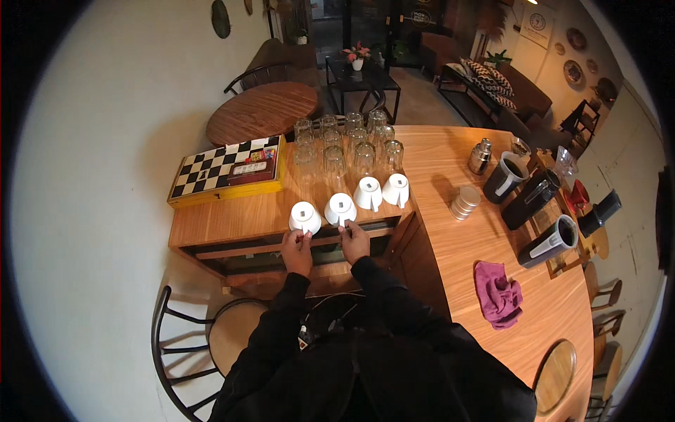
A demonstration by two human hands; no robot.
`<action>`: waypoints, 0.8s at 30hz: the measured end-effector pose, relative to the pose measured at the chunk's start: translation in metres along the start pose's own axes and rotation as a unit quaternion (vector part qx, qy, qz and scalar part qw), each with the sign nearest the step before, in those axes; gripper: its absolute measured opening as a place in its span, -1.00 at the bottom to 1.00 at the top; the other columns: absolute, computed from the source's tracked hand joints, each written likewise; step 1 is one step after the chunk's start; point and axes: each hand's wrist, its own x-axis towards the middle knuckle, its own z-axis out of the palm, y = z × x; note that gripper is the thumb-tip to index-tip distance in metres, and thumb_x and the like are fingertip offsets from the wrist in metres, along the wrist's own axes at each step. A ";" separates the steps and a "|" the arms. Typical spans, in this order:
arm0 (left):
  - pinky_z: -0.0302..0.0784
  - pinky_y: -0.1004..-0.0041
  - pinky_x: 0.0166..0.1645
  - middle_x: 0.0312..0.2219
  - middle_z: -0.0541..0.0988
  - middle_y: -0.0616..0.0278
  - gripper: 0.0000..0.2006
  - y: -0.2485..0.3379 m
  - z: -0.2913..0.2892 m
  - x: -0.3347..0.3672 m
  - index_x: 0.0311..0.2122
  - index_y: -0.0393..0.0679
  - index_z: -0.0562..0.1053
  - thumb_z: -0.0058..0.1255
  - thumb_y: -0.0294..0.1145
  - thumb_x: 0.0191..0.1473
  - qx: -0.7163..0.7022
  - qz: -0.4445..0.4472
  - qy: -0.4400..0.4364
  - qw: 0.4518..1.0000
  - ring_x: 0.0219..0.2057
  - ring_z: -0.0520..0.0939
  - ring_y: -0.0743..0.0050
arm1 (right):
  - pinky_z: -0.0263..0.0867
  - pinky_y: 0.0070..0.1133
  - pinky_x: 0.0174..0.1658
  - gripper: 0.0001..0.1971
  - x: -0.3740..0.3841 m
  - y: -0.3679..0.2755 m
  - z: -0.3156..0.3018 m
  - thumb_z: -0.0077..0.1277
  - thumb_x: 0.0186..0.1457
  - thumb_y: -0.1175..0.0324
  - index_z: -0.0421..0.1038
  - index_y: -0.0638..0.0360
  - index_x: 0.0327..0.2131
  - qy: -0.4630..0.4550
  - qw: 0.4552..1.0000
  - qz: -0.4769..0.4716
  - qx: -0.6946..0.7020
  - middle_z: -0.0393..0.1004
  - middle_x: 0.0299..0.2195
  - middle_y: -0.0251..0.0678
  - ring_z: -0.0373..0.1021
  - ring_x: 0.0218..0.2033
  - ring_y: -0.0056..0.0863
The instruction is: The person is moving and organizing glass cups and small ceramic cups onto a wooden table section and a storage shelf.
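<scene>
Several white cups stand upside down in a slanting row along the front edge of the wooden counter. My left hand (298,254) pinches the handle of the leftmost cup (304,216). The handle of the cup beside it (341,207) is between the fingers of my right hand (355,243). Both of these cups rest at the counter's edge with their handles toward me. Further right, a third cup (367,192) and the rightmost cup (396,188) sit untouched. Close behind the row are several clear glasses (335,162), which appear to be upside down.
Left of the glasses lies a yellow-edged chessboard box (228,169) with small packs on it. The right counter (450,253) holds a purple cloth (498,295), a metal shaker (480,156), a stack of round tins (465,202) and dark pitchers (531,199). A chair (239,327) stands at lower left.
</scene>
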 end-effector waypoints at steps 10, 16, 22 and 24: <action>0.48 0.35 -0.29 -0.43 0.53 0.10 -0.75 -0.030 0.019 0.041 -0.28 -0.30 0.50 0.22 -0.29 0.14 0.003 -0.054 -0.051 0.997 -0.43 0.57 0.28 | 0.40 -0.41 -0.30 -0.72 0.034 0.010 0.023 0.08 0.22 0.32 0.51 0.32 -0.09 0.034 0.998 0.041 -0.036 0.56 -0.47 -0.07 0.53 -0.43 -0.25; 0.51 0.36 -0.26 -0.45 0.57 0.10 -0.75 -0.042 0.030 0.059 -0.32 -0.31 0.51 0.25 -0.31 0.10 0.034 -0.054 -0.077 0.995 -0.41 0.62 0.29 | 0.39 -0.39 -0.36 -0.74 0.051 0.007 0.032 0.12 0.18 0.33 0.51 0.36 -0.18 0.093 0.990 -0.048 -0.097 0.55 -0.51 -0.05 0.52 -0.47 -0.18; 0.50 0.36 -0.29 -0.45 0.56 0.10 -0.73 -0.045 0.036 0.072 -0.34 -0.32 0.51 0.27 -0.30 0.08 0.037 -0.025 -0.110 0.993 -0.44 0.60 0.32 | 0.40 -0.34 -0.34 -0.75 0.048 -0.001 0.034 0.16 0.15 0.30 0.45 0.35 -0.33 0.112 0.988 -0.028 -0.100 0.54 -0.51 0.00 0.53 -0.44 -0.11; 0.49 0.37 -0.31 -0.45 0.55 0.11 -0.73 -0.044 0.034 0.073 -0.36 -0.32 0.49 0.27 -0.30 0.08 0.033 -0.026 -0.114 0.993 -0.46 0.59 0.34 | 0.40 -0.34 -0.35 -0.76 0.047 -0.004 0.033 0.17 0.15 0.30 0.43 0.33 -0.35 0.102 0.990 -0.012 -0.094 0.53 -0.51 0.00 0.53 -0.44 -0.11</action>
